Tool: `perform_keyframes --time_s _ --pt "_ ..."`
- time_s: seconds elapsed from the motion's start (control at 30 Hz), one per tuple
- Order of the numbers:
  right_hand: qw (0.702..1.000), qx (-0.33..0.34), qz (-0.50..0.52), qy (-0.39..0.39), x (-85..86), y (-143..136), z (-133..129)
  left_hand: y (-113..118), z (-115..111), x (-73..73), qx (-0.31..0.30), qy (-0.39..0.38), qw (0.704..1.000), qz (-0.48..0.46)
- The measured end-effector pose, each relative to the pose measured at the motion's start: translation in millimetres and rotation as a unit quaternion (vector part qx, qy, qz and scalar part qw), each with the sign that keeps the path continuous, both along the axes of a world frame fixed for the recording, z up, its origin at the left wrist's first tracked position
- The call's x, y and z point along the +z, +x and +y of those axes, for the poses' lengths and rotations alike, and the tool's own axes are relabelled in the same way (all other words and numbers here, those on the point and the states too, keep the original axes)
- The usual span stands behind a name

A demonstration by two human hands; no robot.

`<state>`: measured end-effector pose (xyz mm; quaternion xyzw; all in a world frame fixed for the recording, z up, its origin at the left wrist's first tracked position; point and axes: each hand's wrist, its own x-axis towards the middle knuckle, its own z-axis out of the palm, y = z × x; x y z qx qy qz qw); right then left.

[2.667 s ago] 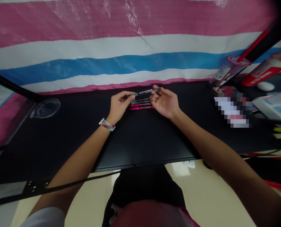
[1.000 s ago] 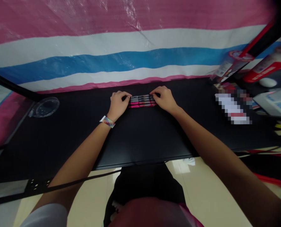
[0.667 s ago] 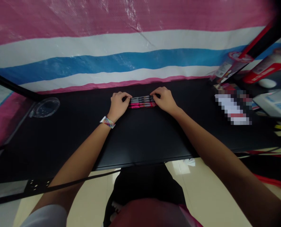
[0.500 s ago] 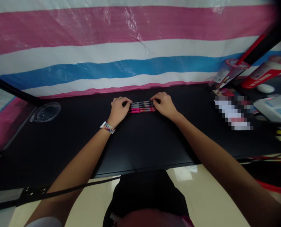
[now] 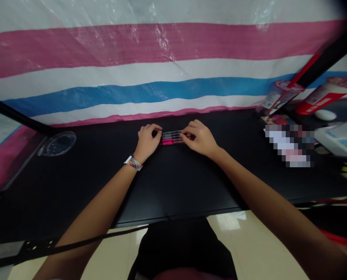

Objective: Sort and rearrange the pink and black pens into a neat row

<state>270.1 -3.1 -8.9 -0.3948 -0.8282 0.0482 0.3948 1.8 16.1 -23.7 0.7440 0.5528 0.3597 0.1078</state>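
Observation:
Several pens [image 5: 171, 138], dark ones at the back and bright pink ones at the front, lie side by side in a row on the black table [image 5: 173, 182]. At their left ends is my left hand [image 5: 148, 140], its fingers curled and thumb and forefinger closed against the pens. My right hand [image 5: 199, 137] bends over the right part of the row, fingertips pinched on the pens and covering their right ends. A multicoloured woven band [image 5: 133, 163] circles my left wrist.
A clear plastic lid [image 5: 59, 144] lies at the left. Toward the right back stand a clear cup [image 5: 278, 97] with a red straw and a red-and-white cup [image 5: 322, 97]. A white rounded object [image 5: 325, 115] is near them. Striped sheeting [image 5: 161, 42] hangs behind the table.
My right hand has slid left along the pens and now covers more of their right ends. My left hand stays at the left ends. The view has tilted slightly upward.

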Motion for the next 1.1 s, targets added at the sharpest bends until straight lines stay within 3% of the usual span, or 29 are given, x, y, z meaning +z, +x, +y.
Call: perform_keyframes --time_s 0.23,0.43,0.7,0.87,0.93,1.0,1.1 --pt "0.994 0.076 -0.077 -0.014 1.9 -11 -14 2 -3 6.2 0.006 -0.025 0.999 0.022" --pt "0.991 0.092 -0.095 0.008 2.8 -6 -11 3 -6 9.8 0.008 -0.034 0.999 0.024" --pt "0.988 0.123 -0.096 -0.019 7.9 -7 -12 1 0 -1.7 -0.001 0.007 1.000 -0.007" --pt "0.990 0.115 0.004 -0.085 8.3 -9 -11 2 -8 9.5 -0.009 0.055 0.995 -0.083" --pt "0.986 0.106 0.071 -0.104 7.2 -9 -9 5 -17 20.0 -0.055 0.078 0.991 -0.092" --pt "0.976 0.100 0.143 -0.134 6.2 -8 -7 9 -26 28.9 -0.121 0.098 0.987 -0.041" --pt "0.942 0.106 0.241 -0.206 5.2 -6 -3 15 -34 34.4 -0.153 0.125 0.980 0.013"
